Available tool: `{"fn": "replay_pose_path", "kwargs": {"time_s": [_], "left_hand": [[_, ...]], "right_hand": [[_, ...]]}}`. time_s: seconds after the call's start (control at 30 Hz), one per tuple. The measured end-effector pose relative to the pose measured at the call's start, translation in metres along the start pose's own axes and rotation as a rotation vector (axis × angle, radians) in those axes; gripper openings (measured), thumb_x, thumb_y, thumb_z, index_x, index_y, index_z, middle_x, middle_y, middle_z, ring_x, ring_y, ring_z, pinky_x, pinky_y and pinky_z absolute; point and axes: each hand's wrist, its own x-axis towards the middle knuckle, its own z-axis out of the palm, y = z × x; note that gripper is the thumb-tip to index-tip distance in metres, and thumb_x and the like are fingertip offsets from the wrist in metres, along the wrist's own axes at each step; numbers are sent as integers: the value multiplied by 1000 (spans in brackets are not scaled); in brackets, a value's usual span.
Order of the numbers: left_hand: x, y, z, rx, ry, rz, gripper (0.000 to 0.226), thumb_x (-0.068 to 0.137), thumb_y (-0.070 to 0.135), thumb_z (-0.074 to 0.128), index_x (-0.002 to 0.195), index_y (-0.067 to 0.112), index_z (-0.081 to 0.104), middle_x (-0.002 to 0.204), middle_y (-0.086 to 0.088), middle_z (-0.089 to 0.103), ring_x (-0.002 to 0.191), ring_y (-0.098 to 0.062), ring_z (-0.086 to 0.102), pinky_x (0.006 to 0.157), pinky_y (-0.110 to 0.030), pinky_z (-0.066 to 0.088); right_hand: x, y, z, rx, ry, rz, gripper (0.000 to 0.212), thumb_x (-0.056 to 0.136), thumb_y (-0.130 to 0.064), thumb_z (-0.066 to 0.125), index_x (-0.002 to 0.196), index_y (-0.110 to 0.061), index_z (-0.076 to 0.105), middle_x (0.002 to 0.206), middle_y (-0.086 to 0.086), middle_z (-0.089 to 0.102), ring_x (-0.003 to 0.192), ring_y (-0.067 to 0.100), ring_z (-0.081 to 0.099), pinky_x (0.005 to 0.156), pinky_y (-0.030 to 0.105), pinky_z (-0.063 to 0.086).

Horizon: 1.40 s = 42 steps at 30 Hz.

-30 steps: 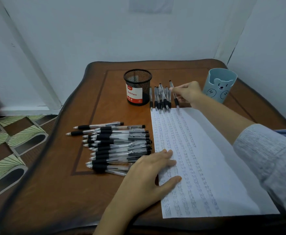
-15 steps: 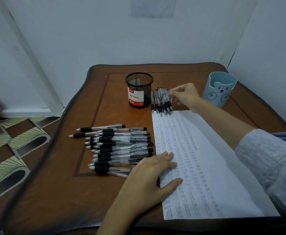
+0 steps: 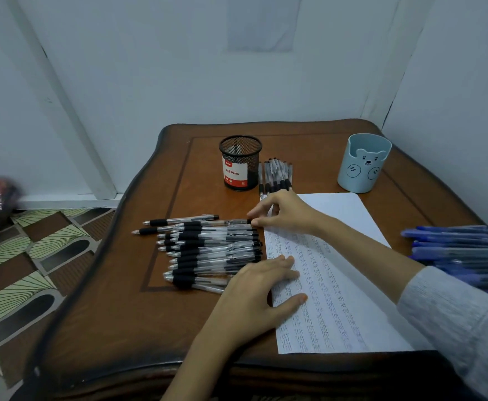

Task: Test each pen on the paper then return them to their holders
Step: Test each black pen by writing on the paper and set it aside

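Note:
A white sheet of paper [image 3: 335, 296] covered in scribble lines lies on the brown table [image 3: 138, 322]. My left hand [image 3: 254, 299] rests flat on its left edge. Left of the paper lies a pile of several black pens [image 3: 208, 250]. My right hand [image 3: 286, 212] reaches across the paper's top and its thumb and fingers pinch the end of the top black pen [image 3: 222, 222] of that pile. A small row of black pens [image 3: 276, 176] lies beside the black mesh holder [image 3: 240, 162]. A light blue bear holder [image 3: 363, 163] stands at the back right.
A heap of blue pens [image 3: 462, 256] lies at the table's right edge. White walls close in behind and to the right. Patterned floor tiles [image 3: 34, 256] show to the left of the table.
My right hand left the small row of pens by the mesh holder and came back toward me to the big black pile, where it now pinches a pen's end. My left hand stayed put.

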Motion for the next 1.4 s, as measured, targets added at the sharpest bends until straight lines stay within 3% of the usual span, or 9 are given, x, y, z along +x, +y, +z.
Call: {"fn": "replay_pose_path", "kwargs": {"time_s": [0.33, 0.63, 0.77, 0.87, 0.97, 1.07, 1.17, 1.3, 1.4], "left_hand": [[0, -2, 1, -2, 6, 0, 45, 88, 51, 59, 127, 28, 60, 142, 18, 46, 132, 10, 32, 111, -19, 27], [0, -4, 3, -6, 8, 6, 46, 88, 52, 59, 126, 28, 61, 140, 18, 48, 130, 11, 35, 110, -27, 34], [0, -4, 4, -12, 18, 10, 45, 87, 52, 60, 125, 28, 61, 140, 17, 49, 130, 10, 37, 109, -28, 36], [0, -5, 6, -15, 25, 22, 45, 87, 52, 60, 125, 27, 62, 139, 16, 49, 130, 10, 37, 109, -28, 37], [0, -5, 6, -17, 29, 28, 44, 87, 50, 61, 124, 26, 62, 139, 15, 50, 129, 11, 37, 108, -23, 37], [0, -6, 6, -24, 27, 32, 43, 87, 50, 61, 123, 26, 63, 139, 15, 50, 128, 11, 38, 108, -20, 36], [-1, -7, 6, -27, 25, 28, 44, 87, 51, 60, 123, 27, 63, 139, 16, 50, 129, 11, 38, 108, -22, 37], [-1, -7, 7, -28, 24, 22, 43, 87, 52, 60, 123, 27, 63, 140, 16, 49, 129, 11, 37, 108, -26, 38], [-1, -8, 8, -31, 30, 18, 44, 86, 53, 59, 122, 28, 63, 139, 16, 49, 129, 11, 37, 107, -25, 38]], "right_hand": [[-14, 1, 4, 124, 145, 25, 7, 86, -14, 71, 92, -13, 76, 79, -12, 66, 66, -4, 56, 57, 9, 44], [-38, -1, -29, 826, 489, 175, 8, 96, -11, 55, 99, -5, 60, 91, 15, 70, 79, 22, 68, 73, 27, 59], [-49, 1, -48, 1191, 631, 204, 15, 101, -18, 45, 102, -5, 51, 82, 11, 67, 71, 22, 67, 68, 32, 58], [-60, 4, -62, 1644, 596, 261, 22, 101, -21, 44, 83, -13, 53, 56, -2, 49, 43, 8, 43, 42, 17, 41], [-72, 8, -68, 1651, 480, 258, 18, 92, -20, 43, 78, -17, 53, 44, -7, 32, 31, 4, 23, 30, 15, 15], [-82, 10, -66, 1645, 462, 260, 14, 70, -14, 44, 80, -17, 53, 41, -7, 28, 27, 5, 20, 28, 16, 13], [-91, 16, -66, 1678, 467, 231, 18, 77, -19, 48, 90, -14, 60, 48, -6, 41, 28, 4, 23, 28, 14, 15], [-103, 21, -70, 1563, 493, 260, 31, 91, -3, 45, 118, -1, 59, 95, 13, 68, 34, 2, 43, 31, 13, 30], [-110, 25, -67, 1615, 402, 315, 39, 94, -17, 41, 119, 7, 60, 101, 22, 68, 60, 16, 65, 60, 18, 54]]}}
